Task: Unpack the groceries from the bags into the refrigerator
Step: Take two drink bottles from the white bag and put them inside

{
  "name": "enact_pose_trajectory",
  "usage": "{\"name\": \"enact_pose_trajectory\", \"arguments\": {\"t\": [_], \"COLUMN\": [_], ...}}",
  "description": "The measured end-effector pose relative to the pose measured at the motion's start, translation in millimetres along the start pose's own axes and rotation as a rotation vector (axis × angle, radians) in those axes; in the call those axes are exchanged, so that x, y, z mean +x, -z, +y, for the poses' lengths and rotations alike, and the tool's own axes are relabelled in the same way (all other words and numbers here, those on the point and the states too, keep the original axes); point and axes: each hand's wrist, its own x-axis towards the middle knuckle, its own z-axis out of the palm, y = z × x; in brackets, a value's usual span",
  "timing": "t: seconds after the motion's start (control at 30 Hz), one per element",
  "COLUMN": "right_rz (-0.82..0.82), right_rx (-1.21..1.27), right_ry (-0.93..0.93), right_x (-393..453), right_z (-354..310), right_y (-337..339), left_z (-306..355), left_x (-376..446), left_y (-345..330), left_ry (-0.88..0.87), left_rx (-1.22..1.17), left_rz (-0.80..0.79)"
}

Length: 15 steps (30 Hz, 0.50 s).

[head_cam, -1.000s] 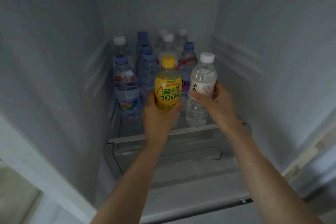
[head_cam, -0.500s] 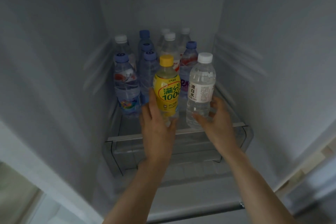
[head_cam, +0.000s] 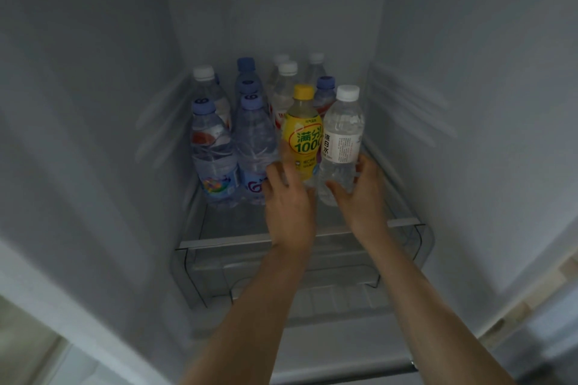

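Right now my left hand loosely cups the yellow bottle, my right hand the clear bottle, both upright on the glass shelf. Letting go clumsily could topple them into the packed water bottles.

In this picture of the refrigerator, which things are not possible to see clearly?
- Head view: the bottom of the yellow bottle is hidden behind the left hand.
- The back-row bottles show mostly caps; the nearer bottles cover their labels.
- Small print on the white-capped bottle is too small to read.
- Whether the right hand grips it is unclear.
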Motion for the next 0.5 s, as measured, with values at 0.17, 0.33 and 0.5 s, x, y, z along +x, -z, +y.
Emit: {"name": "enact_pose_trajectory", "arguments": {"t": [0.17,0.33,0.5], "right_rz": [0.013,0.006,0.005], "right_rx": [0.035,0.068,0.053], "right_ry": [0.02,0.02,0.048], "right_x": [10.4,17.6,21.8], "right_z": [3.0,5.1,7.0], "right_y": [-4.4,-8.8,-8.9], "left_z": [8.5,10.6,7.8], "left_x": [7.5,9.6,10.0], "left_y": [-13.7,-19.3,-24.9], "left_ry": [0.052,0.058,0.096], "left_rx": [0.095,0.14,0.192], "left_rz": [0.026,0.044,0.041]}}
